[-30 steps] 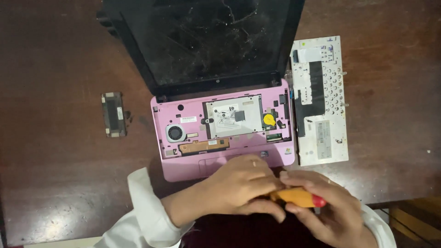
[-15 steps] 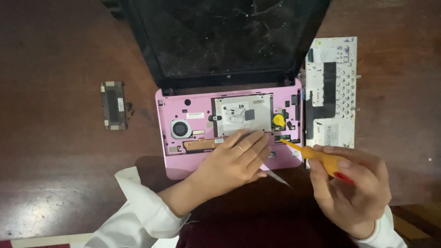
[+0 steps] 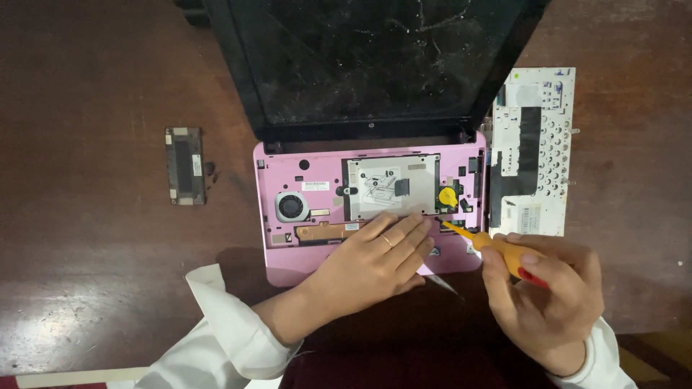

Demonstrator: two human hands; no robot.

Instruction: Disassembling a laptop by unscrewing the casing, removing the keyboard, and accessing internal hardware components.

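From the head view, a small pink laptop (image 3: 367, 209) lies open on a dark wooden table (image 3: 94, 274), its keyboard taken off so the inner deck shows: a silver metal plate (image 3: 393, 186) in the middle, a round grey fan (image 3: 291, 207) to the left, a yellow coin cell (image 3: 447, 196) to the right. The black screen (image 3: 375, 61), dusty and scratched, leans away at the far side.

The left hand (image 3: 375, 263) rests flat on the near edge of the deck, fingers stretched out and holding nothing, pressing the case steady. The right hand (image 3: 548, 288) is closed around the orange handle of a screwdriver (image 3: 497, 248), whose tip reaches the deck's right side, just below the coin cell.

The step in hand looks like working a screw on the deck. That calls for a seated tip, a straight shaft and firm downward pressure.

The removed keyboard (image 3: 532, 151) lies face down to the right, pale and dotted with holes; a small dark cover panel (image 3: 184, 166) lies well apart on the left.
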